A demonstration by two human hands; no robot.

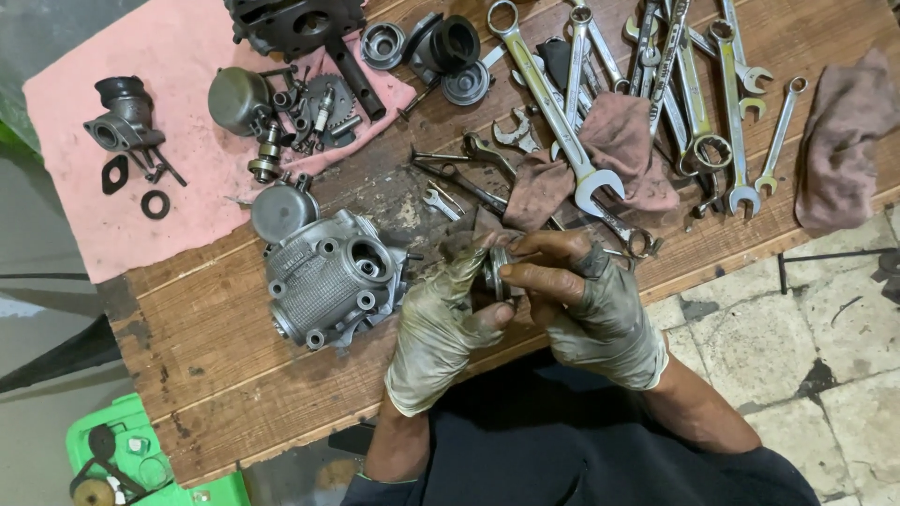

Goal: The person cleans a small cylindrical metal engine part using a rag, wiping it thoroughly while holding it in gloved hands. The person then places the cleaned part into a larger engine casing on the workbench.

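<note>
1. Both gloved hands meet over the near edge of the wooden surface (216,375), just right of the grey engine cylinder head (330,279).
2. The left hand (441,323) and right hand (591,305) each close their grip on one small round metal part (497,272) between them.
3. Beyond the cylinder head lie spanners (553,112), brown rags (614,150) and a pink cloth (141,169) with small engine parts.
</note>
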